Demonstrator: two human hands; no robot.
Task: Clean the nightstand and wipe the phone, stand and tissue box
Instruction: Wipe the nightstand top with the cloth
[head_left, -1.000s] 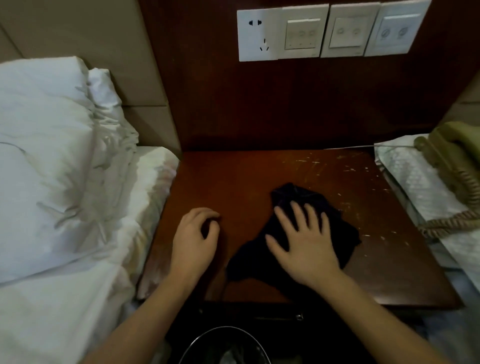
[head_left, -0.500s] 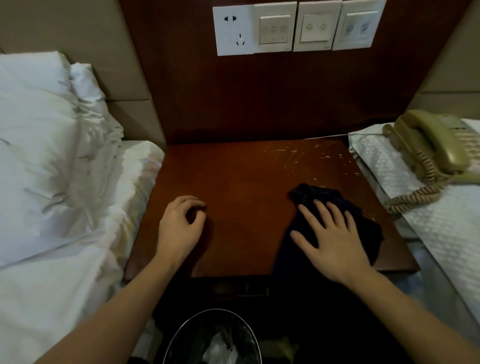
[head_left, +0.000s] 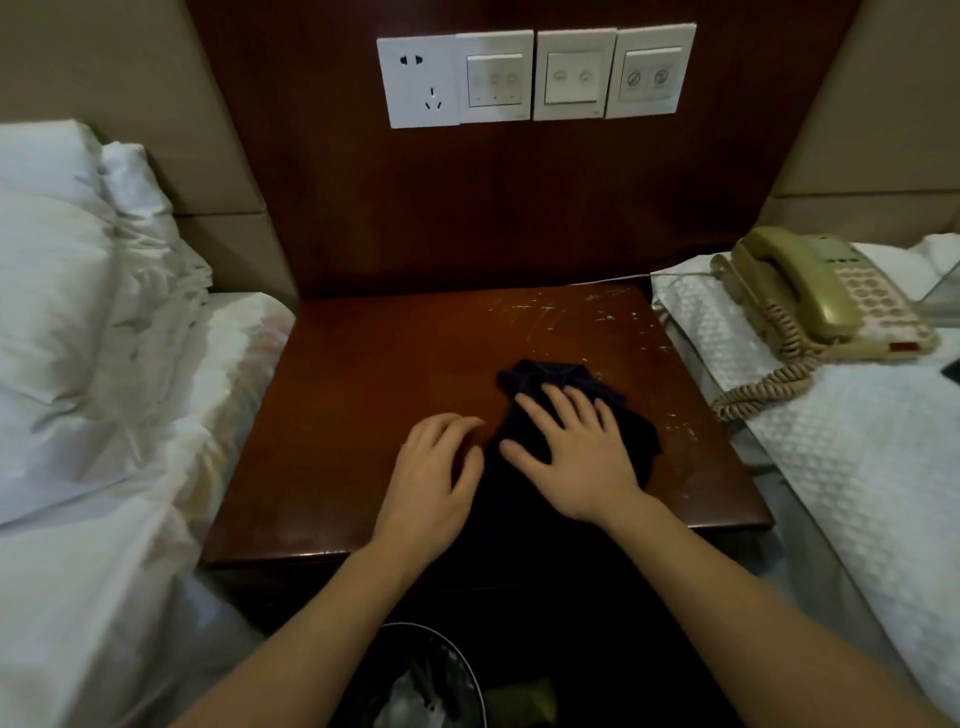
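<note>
Square reddish-brown polished wooden bench (head_left: 374, 395): glossy top, pale scratches and flecks clustered toward the rear right corner. Crumpled dark purple-black cloth (head_left: 540, 382): soft, bunched folds, lying right of centre on the bench top. Right hand (head_left: 576, 457): flat, fingers spread wide, palm pressing the cloth down. Left hand (head_left: 431, 478): fingers loosely curled, resting on bare wood just beside the cloth's left edge, holding nothing. Olive-beige plastic corded telephone (head_left: 815, 296): handset in its cradle, coiled cord trailing forward; sits off the bench on the white quilted bed cover (head_left: 857, 467) to the right. Rumpled white pillows and sheets (head_left: 88, 312): left of the bench. Four cream rectangular wall plates (head_left: 535, 75): one socket, three switches, mounted on the dark wooden panel behind. Round dark waste bin (head_left: 431, 680): below the bench front, pale crumpled lining inside.
</note>
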